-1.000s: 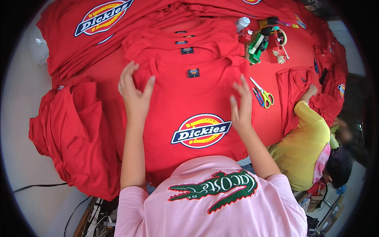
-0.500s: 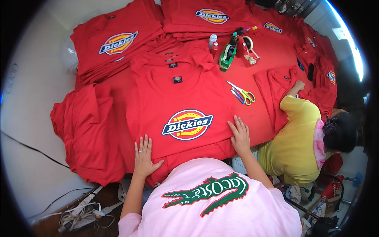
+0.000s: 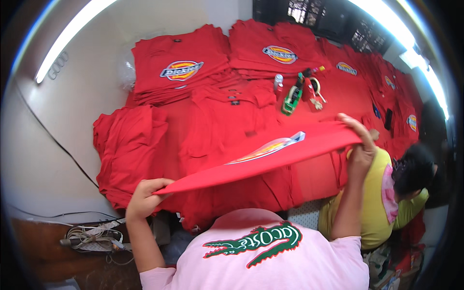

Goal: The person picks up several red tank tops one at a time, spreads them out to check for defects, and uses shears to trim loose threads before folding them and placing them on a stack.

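A red shirt (image 3: pixel 314 148) with a round printed logo is lifted off the table and stretched between my hands, tilted up toward the right. My left hand (image 3: pixel 144 199) pinches its near left corner. At the far right end, my right hand (image 3: pixel 361 145) grips the other edge, fingers over the top and held higher than the left. Below the raised shirt lies a stack of red sleeveless shirts (image 3: pixel 212 121), their neck labels toward the far side. The raised shirt hides part of this stack and the table to its right.
Folded red shirt piles (image 3: pixel 150 60) line the back. A crumpled red heap (image 3: pixel 128 150) lies left. Beyond the stack stand a green tape dispenser (image 3: pixel 292 100), a white-capped bottle (image 3: pixel 278 81) and a tape roll (image 3: pixel 316 86). A person in yellow (image 3: pixel 372 203) works close by right. Cables (image 3: pixel 89 237) lie lower left.
Both hands, flat on the shirt before, have taken hold of it and raised it off the stack. The scissors are now out of sight. The head view has tilted up.
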### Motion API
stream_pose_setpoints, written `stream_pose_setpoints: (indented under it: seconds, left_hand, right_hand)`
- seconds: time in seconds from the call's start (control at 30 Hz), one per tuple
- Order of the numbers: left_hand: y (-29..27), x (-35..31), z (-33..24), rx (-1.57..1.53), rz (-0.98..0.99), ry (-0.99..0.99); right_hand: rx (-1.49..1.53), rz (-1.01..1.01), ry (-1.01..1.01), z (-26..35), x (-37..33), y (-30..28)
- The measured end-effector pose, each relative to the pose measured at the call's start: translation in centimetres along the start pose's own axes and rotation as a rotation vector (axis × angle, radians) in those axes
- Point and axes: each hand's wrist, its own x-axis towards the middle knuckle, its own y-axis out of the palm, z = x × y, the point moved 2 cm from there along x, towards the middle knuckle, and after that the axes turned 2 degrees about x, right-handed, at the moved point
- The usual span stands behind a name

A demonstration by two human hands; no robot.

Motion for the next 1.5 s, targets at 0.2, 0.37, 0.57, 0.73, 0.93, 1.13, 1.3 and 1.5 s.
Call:
stream_pose_setpoints:
  seconds: [0.2,0.37,0.57,0.73,0.93,1.13,1.3,1.5]
  left_hand:
    - [-4.4,3.7,-5.3,0.182,-0.054,0.162]
    - [-11.7,13.4,-3.6,0.354,-0.391,0.358]
    - [-23.8,20.5,-8.9,0.713,-1.072,0.498]
    - [-29.0,26.1,-2.5,0.697,-1.061,0.395]
    - [-23.6,28.7,10.3,0.732,-0.57,0.017]
    - [-8.5,31.2,15.0,0.19,-0.092,-0.071]
    - [0.2,34.6,18.3,0.201,-0.124,0.045]
    - [8.8,40.2,13.5,0.601,-0.069,0.413]
  right_hand:
    - [-0.01,0.12,0.18,-2.6,6.2,4.4]
    - [-0.252,0.163,-0.124,-8.0,15.3,10.6]
    - [-0.279,0.062,-0.579,-6.1,26.0,19.9]
    - [-0.317,0.159,-0.489,-14.6,27.6,26.5]
    - [-0.474,0.62,-0.138,-27.0,16.4,28.5]
    - [-0.636,0.429,0.174,-31.2,6.1,17.9]
    - [-0.806,0.378,0.252,-31.6,3.7,14.2]
    - [-1.134,0.614,-0.278,-32.2,6.1,18.9]
